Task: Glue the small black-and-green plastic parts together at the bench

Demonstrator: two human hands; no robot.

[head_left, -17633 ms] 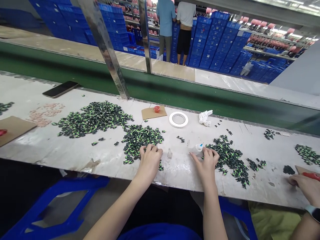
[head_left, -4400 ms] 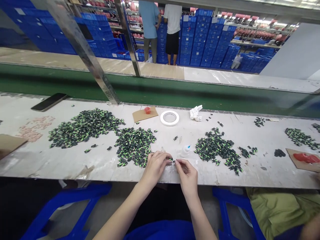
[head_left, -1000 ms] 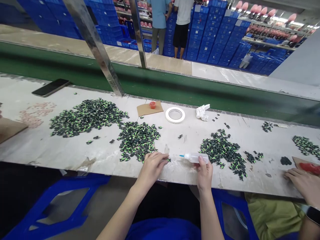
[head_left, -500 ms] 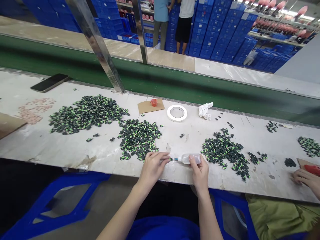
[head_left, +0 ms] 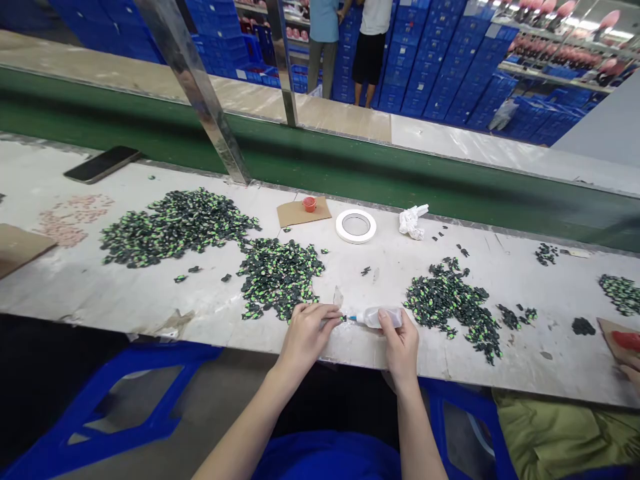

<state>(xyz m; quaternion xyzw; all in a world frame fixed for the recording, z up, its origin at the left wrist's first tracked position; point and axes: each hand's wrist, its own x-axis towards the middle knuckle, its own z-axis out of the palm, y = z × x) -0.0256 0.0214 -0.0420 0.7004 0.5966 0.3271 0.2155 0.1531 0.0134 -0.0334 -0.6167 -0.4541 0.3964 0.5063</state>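
My left hand pinches a small black-and-green piece between thumb and fingertips, just above the table's front edge. Wrapped in my right hand is a clear squeeze bottle, lying sideways with its thin blue tip aimed at the piece. Tip and piece are very close; whether they touch I cannot tell. Left of my hands spreads a heap of black-and-green pieces, and to the right of the bottle is another heap of such pieces.
Behind my hands lie a roll of white tape, a red cup on cardboard and crumpled tissue. A larger heap and a phone are at left. Another person's hand shows at the right edge.
My hands and the bottle keep nearly the same pose; a slightly wider gap shows between tip and piece. The other person's hand at right has shifted toward the frame's edge.
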